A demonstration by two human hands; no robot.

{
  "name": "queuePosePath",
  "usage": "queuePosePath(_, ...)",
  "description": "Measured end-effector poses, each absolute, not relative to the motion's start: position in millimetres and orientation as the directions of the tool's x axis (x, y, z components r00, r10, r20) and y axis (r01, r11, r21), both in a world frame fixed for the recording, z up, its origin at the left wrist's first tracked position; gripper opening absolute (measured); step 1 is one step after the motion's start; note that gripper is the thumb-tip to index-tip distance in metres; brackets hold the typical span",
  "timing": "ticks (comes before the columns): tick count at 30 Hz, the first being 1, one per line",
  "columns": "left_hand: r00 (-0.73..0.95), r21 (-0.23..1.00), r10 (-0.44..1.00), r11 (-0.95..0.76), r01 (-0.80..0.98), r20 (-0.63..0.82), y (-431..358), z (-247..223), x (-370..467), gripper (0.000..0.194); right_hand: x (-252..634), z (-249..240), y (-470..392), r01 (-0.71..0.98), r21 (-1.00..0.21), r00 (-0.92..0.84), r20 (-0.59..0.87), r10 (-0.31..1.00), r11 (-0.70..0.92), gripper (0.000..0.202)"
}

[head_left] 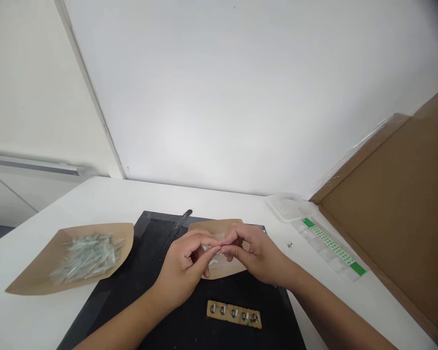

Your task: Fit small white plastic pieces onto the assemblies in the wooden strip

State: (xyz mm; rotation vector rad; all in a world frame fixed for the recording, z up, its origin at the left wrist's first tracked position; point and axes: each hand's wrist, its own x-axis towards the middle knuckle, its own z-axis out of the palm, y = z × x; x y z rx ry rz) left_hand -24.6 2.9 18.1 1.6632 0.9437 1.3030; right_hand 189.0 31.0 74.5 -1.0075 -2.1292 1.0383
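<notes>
My left hand (190,257) and my right hand (253,250) meet over a brown paper tray (219,224), thumbs and forefingers pinched tip to tip. Whatever lies between the fingertips is too small or hidden to name. Small whitish pieces (213,262) show in the tray below the fingers. Nearer to me, a tan strip (234,313) holding several small shiny metal pieces rests on the black mat (190,311). A dark, slim tool with a flattened end (184,217) lies beyond my left hand.
On the left, another brown paper tray (40,272) holds a heap of small clear packets (91,257). At right are a clear plastic container (290,208), a green-and-white label strip (334,247), tiny metal bits (290,244) and a large cardboard box (390,214). A white wall (219,97) rises behind the table.
</notes>
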Motion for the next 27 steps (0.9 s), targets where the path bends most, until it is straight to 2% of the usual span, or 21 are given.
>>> queuePosePath(7, 0.224, 0.834, 0.843, -0.527, 0.164, 0.489, 2, 21, -29, 0.014, 192, 78, 30, 0.388, -0.736, -0.62, 0.237, 0.748, 0.555, 0.017)
queuePosePath(13, 0.251, 0.811, 0.814, -0.567, 0.143, 0.524, 3, 22, -31, 0.014, 192, 81, 27, 0.364, -0.753, -0.63, 0.236, 0.74, 0.549, 0.016)
queuePosePath(20, 0.201, 0.741, 0.776, -0.63, 0.231, 0.598, 8, 22, -34, 0.011, 202, 90, 32, 0.369, -0.765, -0.513, 0.307, 0.802, 0.528, 0.025)
queuePosePath(24, 0.191, 0.616, 0.69, -0.715, 0.33, 0.698, 11, 21, -34, 0.009, 210, 88, 31, 0.435, -0.688, -0.459, 0.386, 0.8, 0.581, 0.023)
queuePosePath(27, 0.209, 0.574, 0.657, -0.743, 0.344, 0.725, 14, 18, -34, 0.008, 219, 70, 24, 0.536, -0.617, -0.42, 0.397, 0.816, 0.576, 0.025)
